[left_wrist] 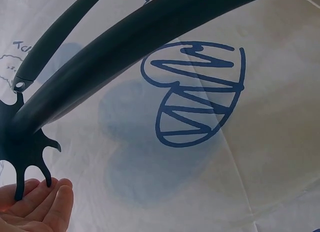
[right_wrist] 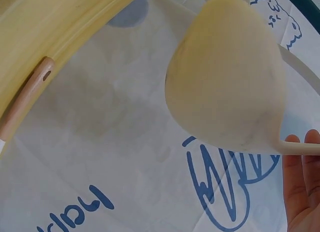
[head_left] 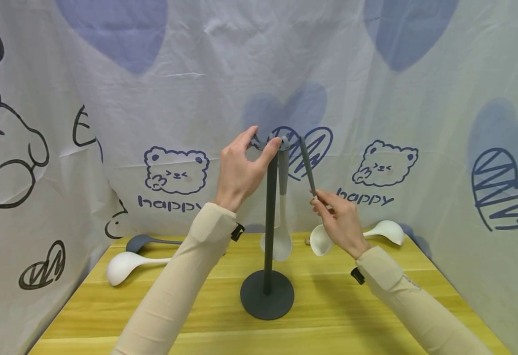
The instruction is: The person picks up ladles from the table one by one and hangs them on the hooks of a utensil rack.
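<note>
Far left on the yellow wooden counter: a dark grey ladle lying flat, with a white plastic ladle just in front of it. Both sit well apart from the stand. Centre: a dark grey metal utensil stand with a round base, an upright post and a hooked, star-shaped top. A spoon with a grey handle and white bowl hangs from the top and lies close along the post. Far right, near the back edge: another white ladle lying flat. A white cloth backdrop with blue hearts and bear prints surrounds the counter.

Item in hand: a ladle with a long dark grey handle and a cream-white bowl. It is held nearly upright, bowl down and just above the counter, right of the post. The handle's tip is near the stand's top; contact with a hook cannot be judged.

Left hand: raised, thumb and fingers pinching the stand's hooked top. In the left wrist view the fingertips sit under the prongs. Right hand: lower, fingers gripping the ladle's handle low down, above the bowl. Both forearms wear beige sleeves.
</note>
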`<state>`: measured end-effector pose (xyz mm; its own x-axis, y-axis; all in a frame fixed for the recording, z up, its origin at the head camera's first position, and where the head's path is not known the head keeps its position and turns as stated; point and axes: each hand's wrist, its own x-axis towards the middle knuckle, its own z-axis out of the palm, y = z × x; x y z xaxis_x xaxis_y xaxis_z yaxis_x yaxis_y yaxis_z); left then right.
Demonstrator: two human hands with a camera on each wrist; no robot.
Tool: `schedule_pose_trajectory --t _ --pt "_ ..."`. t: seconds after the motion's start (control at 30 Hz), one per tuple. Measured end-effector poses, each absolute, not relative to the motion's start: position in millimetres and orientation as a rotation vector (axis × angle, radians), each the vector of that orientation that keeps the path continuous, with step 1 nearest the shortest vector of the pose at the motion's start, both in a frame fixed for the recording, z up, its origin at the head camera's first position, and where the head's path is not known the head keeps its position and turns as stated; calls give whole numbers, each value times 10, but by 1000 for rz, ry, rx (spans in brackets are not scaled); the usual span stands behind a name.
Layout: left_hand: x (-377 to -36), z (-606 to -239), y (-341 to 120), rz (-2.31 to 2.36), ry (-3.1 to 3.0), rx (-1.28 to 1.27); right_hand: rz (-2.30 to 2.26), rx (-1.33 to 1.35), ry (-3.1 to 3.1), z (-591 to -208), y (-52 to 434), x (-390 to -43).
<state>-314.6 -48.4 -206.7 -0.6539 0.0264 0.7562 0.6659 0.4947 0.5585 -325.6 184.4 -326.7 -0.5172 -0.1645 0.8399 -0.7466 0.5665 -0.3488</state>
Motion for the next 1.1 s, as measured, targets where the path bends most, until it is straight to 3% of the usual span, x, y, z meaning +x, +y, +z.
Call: schedule_pose_trajectory --t 1.1 --pt "-3137 -2049 -512 -1265 -2051 -557 906 756 -1975 -3254 1803 -3278"
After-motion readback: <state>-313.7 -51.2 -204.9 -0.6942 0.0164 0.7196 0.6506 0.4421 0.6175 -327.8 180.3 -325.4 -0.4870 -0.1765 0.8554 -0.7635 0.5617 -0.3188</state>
